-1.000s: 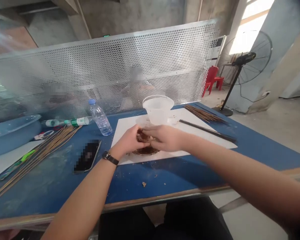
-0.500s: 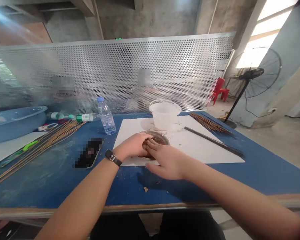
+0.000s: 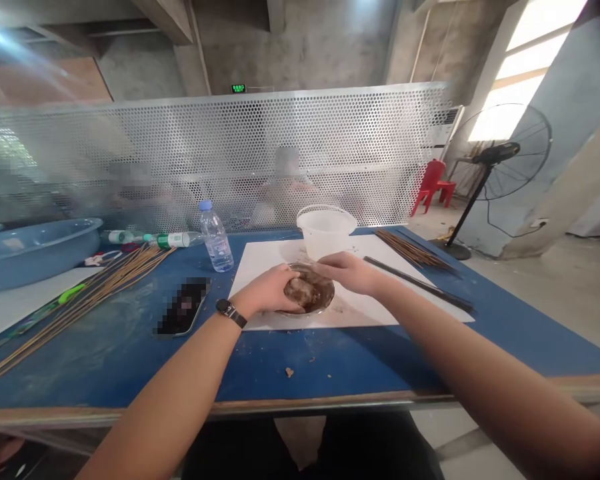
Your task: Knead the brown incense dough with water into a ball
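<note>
Brown, clay-like lump (image 3: 300,292) sits at the left inside a round bowl (image 3: 326,305), and more brown material is smeared over the bowl's inside. The left hand (image 3: 273,291) has hold of the lump from the left, its fingers and thumb partly open in a curve around it. The right hand (image 3: 347,272) is at the bowl's far right edge, fingers close together and nearly straight, pointing left over the rim; whether they pinch anything I cannot tell. A dark-banded watch (image 3: 231,313) is on the left wrist.

The bowl rests on a white sheet (image 3: 265,256), with a translucent bucket (image 3: 325,233) just behind it. A dark rod (image 3: 420,285) lies to the right, and a bundle of brown sticks (image 3: 413,251) is beyond that. Left of the sheet stand a blue-capped water bottle (image 3: 217,241) and, lying flat nearer the person, a phone (image 3: 184,307). Long tan sticks (image 3: 90,297) lie farther left on the blue table (image 3: 260,380), near a blue plastic basin (image 3: 35,257)
</note>
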`<state>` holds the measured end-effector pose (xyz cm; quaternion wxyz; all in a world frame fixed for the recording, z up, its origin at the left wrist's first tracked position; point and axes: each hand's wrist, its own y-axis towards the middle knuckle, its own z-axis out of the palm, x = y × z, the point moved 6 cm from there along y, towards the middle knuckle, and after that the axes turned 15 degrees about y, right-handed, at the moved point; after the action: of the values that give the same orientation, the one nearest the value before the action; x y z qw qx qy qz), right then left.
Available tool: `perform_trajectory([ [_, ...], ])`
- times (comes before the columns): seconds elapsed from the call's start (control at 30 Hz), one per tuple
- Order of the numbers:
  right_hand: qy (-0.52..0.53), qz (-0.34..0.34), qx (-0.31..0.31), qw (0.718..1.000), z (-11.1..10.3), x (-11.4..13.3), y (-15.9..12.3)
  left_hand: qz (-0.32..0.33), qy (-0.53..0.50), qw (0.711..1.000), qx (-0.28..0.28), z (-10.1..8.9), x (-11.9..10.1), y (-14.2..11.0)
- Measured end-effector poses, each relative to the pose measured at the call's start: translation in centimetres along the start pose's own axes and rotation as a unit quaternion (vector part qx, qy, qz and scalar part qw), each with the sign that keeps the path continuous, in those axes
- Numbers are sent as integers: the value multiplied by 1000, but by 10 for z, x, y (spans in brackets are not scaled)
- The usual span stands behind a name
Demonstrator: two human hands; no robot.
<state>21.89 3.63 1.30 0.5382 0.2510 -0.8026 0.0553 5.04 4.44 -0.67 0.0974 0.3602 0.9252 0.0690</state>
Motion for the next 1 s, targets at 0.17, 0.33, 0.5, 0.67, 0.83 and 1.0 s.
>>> perform_trajectory([
  [0.17,-70,-17,-25,997,-7,12,-4,-22,45,999,-6,-3,-2,-2],
  [0.33,-133,-100,63,984,41,36,-29,-12,29,999,-17,-7,-7,-5],
  [0.5,-184,-123,-11,975,54,36,-38,-19,14,996,-91,-18,-4,-7],
  [0.67,-171,-37,-11,985,46,18,-26,-1,-37,998,-60,-23,-1,-8],
  [0.83,-192,-22,-34,981,25,8,-10,53,-42,998,20,-18,-3,-9],
  [1.0,-125,-24,-147,981,-12,0,6,-15,-50,997,62,-7,-12,1],
])
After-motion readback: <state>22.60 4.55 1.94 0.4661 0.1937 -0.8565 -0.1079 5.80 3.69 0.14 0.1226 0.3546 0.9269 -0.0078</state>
